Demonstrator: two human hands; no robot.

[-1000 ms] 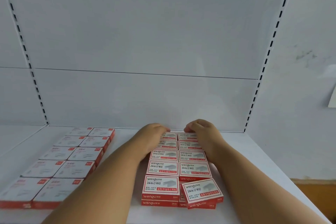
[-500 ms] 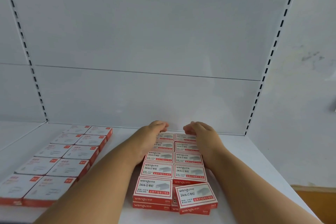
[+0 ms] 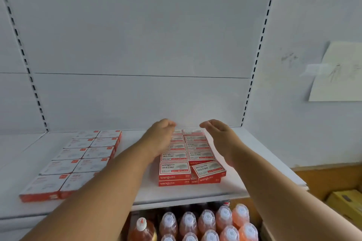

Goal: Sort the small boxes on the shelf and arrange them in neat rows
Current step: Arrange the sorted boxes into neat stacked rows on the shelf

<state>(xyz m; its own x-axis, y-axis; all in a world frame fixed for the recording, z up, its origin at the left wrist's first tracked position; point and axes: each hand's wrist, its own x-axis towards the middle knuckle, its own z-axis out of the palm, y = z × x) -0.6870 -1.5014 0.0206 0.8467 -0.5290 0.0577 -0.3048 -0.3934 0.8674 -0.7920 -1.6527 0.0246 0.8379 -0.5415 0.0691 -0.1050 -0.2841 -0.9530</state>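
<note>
Both hands have lifted off the far boxes and spread apart. Now the left hand (image 3: 160, 133) hovers with fingers loosely curled, holding nothing, and the right hand (image 3: 219, 133) is flat and open, either side of the red-and-white staple boxes (image 3: 183, 154) on the white shelf (image 3: 244, 178). These stand in two columns, stacked two high at the front, where the skewed front box (image 3: 209, 170) sits crooked. They look like small, stiff, smooth-printed cardboard, probably light yet dense; pinching the short sides should serve. A tidier block of paler boxes (image 3: 82, 156) lies well left.
</note>
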